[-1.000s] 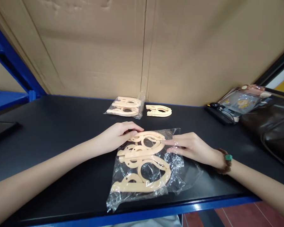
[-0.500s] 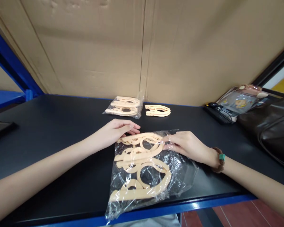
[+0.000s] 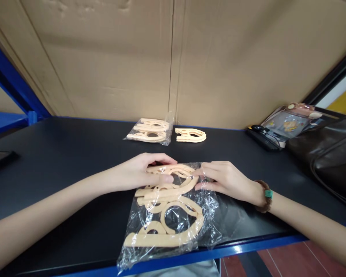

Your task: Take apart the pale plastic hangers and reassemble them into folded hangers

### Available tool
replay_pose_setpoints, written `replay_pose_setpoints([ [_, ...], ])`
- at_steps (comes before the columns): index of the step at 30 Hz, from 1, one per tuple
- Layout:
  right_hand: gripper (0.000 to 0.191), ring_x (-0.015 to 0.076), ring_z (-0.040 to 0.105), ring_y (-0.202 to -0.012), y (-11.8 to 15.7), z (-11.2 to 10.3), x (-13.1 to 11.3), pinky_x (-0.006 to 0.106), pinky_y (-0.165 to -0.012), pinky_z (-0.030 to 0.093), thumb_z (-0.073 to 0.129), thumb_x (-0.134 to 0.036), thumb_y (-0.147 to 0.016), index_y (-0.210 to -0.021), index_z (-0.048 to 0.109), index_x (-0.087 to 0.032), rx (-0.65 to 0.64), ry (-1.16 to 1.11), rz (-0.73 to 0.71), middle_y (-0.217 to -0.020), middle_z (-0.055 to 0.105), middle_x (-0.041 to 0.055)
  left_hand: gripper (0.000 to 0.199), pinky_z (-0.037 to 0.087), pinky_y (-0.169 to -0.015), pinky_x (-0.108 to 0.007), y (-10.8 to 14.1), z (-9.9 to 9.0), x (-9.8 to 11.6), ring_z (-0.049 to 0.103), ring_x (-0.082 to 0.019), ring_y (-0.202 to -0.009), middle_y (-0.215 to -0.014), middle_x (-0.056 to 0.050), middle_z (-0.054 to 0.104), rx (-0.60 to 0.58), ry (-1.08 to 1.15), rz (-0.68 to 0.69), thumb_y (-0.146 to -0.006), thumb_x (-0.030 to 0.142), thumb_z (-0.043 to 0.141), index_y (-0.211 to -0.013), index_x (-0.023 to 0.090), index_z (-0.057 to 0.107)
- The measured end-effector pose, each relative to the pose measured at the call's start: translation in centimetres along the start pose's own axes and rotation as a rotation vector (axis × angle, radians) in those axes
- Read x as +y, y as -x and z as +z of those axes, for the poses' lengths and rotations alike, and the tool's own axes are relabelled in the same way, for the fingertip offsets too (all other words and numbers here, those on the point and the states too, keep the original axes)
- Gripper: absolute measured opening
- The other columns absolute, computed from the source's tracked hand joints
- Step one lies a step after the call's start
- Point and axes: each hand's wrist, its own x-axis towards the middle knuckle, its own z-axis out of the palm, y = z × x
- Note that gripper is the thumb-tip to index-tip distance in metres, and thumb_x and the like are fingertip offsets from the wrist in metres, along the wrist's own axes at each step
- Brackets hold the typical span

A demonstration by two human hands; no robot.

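Note:
A clear plastic bag (image 3: 207, 227) with beige folding hangers (image 3: 173, 241) inside lies at the front edge of the table. My left hand (image 3: 148, 171) grips the bag's far left part, its thumb over the uppermost hanger and its fingers along the far side, partly hidden. At the far right of the bag, my right hand (image 3: 223, 175) pinches the plastic by the rounded hanger ends, fingertips bent. Farther back lie a second bagged set of hangers (image 3: 151, 130) and, beside it, a loose folded hanger (image 3: 190, 135); neither is touched.
A cardboard wall (image 3: 109, 69) stands behind the black table (image 3: 75, 154). To the right are a dark leather bag (image 3: 331, 146), a black device with a cable (image 3: 263, 136) and a clear pouch (image 3: 288, 121). A flat dark object (image 3: 0, 158) lies at the left edge.
My left hand has moved onto the bag, its thumb now pressing over the top hanger. The bag has shifted slightly left and toward me. My right hand stays at its right side.

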Motion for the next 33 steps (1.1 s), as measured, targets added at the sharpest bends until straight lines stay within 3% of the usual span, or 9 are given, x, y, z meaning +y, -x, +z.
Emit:
replay_pose_setpoints([
  [4,0.032,0.0132,0.064,-0.081,0.4,-0.2,0.1,0.022,-0.070,0.048,0.051,-0.041,-0.095,-0.115,0.064,-0.020,0.017,-0.060,0.066,-0.092,0.068,0.0030,0.060,0.045,-0.098,-0.032,0.3,0.3,0.1,0.058,-0.022,-0.113,-0.124,-0.001,0.063,-0.027,-0.218,0.103,-0.074,0.045,0.074,-0.128,0.027,0.055],
  [9,0.034,0.0172,0.067,-0.093,0.6,0.0,0.0,0.028,-0.078,0.053,0.053,-0.041,-0.094,-0.119,0.062,-0.019,0.051,0.006,0.068,-0.103,0.071,0.0060,0.059,0.043,-0.099,-0.034,0.6,0.6,0.2,0.054,-0.023,-0.115,-0.127,-0.001,0.060,-0.028,-0.354,0.178,-0.080,0.038,0.067,-0.135,0.030,0.048],
  [14,0.023,0.0143,0.067,-0.094,0.5,0.0,0.0,0.025,-0.083,0.053,0.053,-0.029,-0.096,-0.113,0.065,-0.020,0.087,-0.199,0.055,-0.105,0.072,0.0039,0.060,0.041,-0.100,-0.038,0.8,1.0,0.4,0.052,-0.026,-0.117,-0.132,-0.004,0.057,0.004,-0.509,0.242,-0.080,0.032,0.065,-0.137,0.028,0.046],
  [19,0.019,0.0143,0.068,-0.089,0.1,0.3,-0.1,0.025,-0.080,0.054,0.052,-0.027,-0.097,-0.104,0.068,-0.019,0.138,-0.225,0.014,-0.100,0.074,0.0039,0.064,0.041,-0.100,-0.040,0.6,1.4,0.0,0.051,-0.028,-0.117,-0.131,-0.007,0.057,0.034,-0.546,0.250,-0.079,0.046,0.067,-0.135,0.023,0.048],
  [33,0.028,0.0142,0.066,-0.077,-0.3,0.6,-0.4,0.025,-0.067,0.051,0.046,-0.034,-0.099,-0.090,0.067,-0.017,0.144,-0.130,0.057,-0.085,0.071,0.0044,0.071,0.044,-0.098,-0.038,0.3,2.2,-0.2,0.052,-0.026,-0.114,-0.122,-0.008,0.057,0.066,-0.516,0.208,-0.078,0.038,0.065,-0.142,0.025,0.037],
])
